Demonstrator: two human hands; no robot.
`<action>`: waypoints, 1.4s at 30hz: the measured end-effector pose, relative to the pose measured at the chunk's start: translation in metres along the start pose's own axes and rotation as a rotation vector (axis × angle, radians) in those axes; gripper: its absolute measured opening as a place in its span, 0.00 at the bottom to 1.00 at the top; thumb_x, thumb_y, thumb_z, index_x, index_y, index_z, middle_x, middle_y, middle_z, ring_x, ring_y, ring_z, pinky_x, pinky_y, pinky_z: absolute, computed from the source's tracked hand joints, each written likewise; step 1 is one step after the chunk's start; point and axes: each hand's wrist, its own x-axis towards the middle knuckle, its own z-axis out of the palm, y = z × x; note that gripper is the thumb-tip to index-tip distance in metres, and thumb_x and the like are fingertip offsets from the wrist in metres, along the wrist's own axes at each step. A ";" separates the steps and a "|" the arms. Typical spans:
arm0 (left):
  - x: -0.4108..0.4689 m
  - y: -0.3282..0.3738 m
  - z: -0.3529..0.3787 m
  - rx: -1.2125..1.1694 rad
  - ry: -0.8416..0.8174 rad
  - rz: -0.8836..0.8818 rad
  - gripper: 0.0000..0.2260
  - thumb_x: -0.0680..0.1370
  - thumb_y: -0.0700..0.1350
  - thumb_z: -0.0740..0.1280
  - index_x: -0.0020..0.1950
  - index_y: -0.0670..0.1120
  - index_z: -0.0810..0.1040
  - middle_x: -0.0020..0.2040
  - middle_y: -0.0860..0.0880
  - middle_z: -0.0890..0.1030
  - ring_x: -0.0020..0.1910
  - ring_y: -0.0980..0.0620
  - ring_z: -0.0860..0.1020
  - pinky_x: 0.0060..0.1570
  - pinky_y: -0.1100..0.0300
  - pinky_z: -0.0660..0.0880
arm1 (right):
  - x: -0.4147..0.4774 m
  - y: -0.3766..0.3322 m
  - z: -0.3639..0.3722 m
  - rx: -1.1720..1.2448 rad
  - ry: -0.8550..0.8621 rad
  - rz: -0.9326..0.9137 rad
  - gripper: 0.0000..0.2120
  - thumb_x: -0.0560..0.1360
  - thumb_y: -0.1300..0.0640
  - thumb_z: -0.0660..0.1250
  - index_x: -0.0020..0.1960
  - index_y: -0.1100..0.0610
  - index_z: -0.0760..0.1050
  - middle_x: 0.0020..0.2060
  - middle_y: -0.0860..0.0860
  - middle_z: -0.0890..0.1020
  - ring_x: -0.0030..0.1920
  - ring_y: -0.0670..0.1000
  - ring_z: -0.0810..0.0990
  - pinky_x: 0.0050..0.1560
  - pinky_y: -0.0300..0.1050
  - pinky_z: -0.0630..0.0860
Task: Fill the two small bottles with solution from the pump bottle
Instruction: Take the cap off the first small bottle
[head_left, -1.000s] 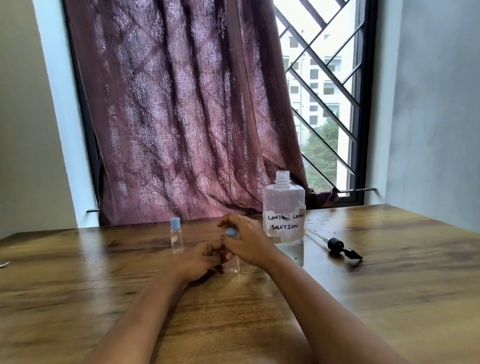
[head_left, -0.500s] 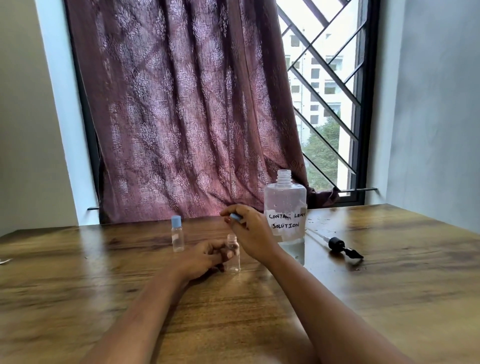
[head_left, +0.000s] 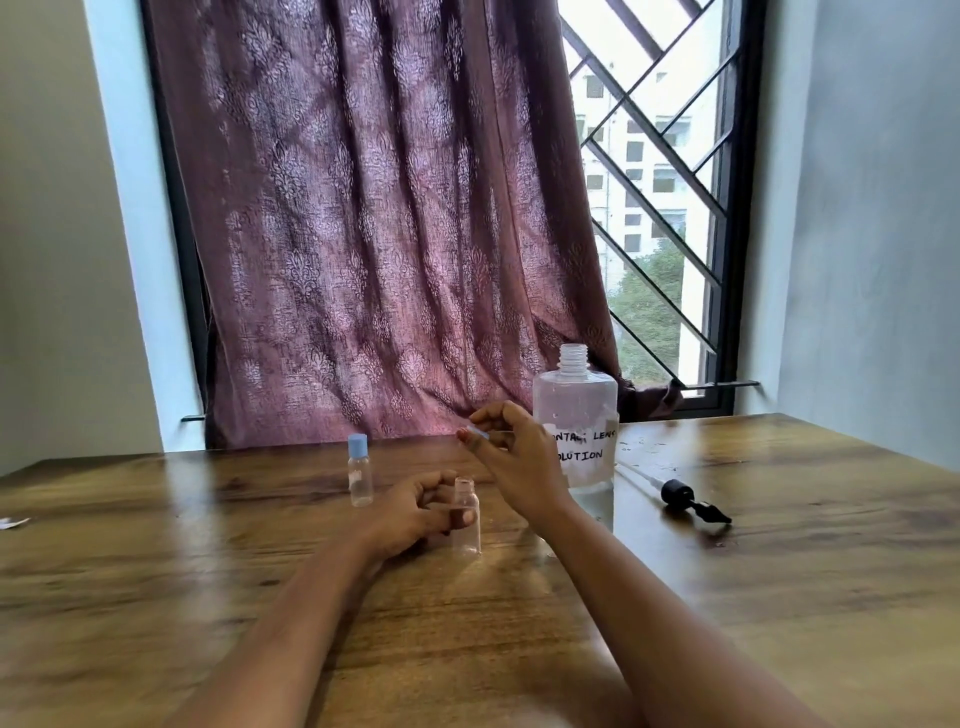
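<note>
My left hand grips a small clear bottle that stands uncapped on the wooden table. Above and behind it, my right hand pinches the bottle's blue cap in the air. A second small bottle, with its blue cap on, stands to the left. The large clear bottle, labelled contact lens solution, stands open just behind my right hand. Its black pump head with its tube lies on the table to the right.
A patterned maroon curtain and a barred window stand behind the table's far edge. A grey wall closes the right side. A small white scrap lies at the table's left edge.
My right hand has taken the blue cap off the small bottle and lifted it up and back. My left hand keeps hold of the bottle.
</note>
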 end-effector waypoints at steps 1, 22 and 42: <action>-0.001 0.003 0.001 0.021 0.043 0.030 0.20 0.70 0.38 0.73 0.60 0.45 0.76 0.39 0.56 0.84 0.37 0.63 0.81 0.37 0.68 0.76 | 0.000 0.001 0.001 0.015 -0.006 0.005 0.07 0.71 0.59 0.73 0.46 0.55 0.76 0.37 0.48 0.78 0.37 0.44 0.76 0.38 0.34 0.74; -0.005 0.026 0.005 -0.014 0.322 0.355 0.09 0.71 0.35 0.72 0.47 0.45 0.81 0.39 0.49 0.84 0.41 0.58 0.82 0.43 0.67 0.79 | 0.001 0.005 0.008 0.072 -0.060 0.091 0.07 0.73 0.57 0.71 0.44 0.57 0.74 0.33 0.55 0.83 0.33 0.45 0.79 0.32 0.35 0.71; -0.005 -0.010 -0.020 0.832 0.368 -0.008 0.16 0.69 0.58 0.69 0.57 0.63 0.76 0.61 0.52 0.78 0.56 0.50 0.77 0.56 0.55 0.74 | -0.010 0.007 -0.003 -0.327 -0.455 0.192 0.28 0.61 0.61 0.80 0.58 0.53 0.74 0.45 0.49 0.76 0.39 0.44 0.73 0.44 0.41 0.77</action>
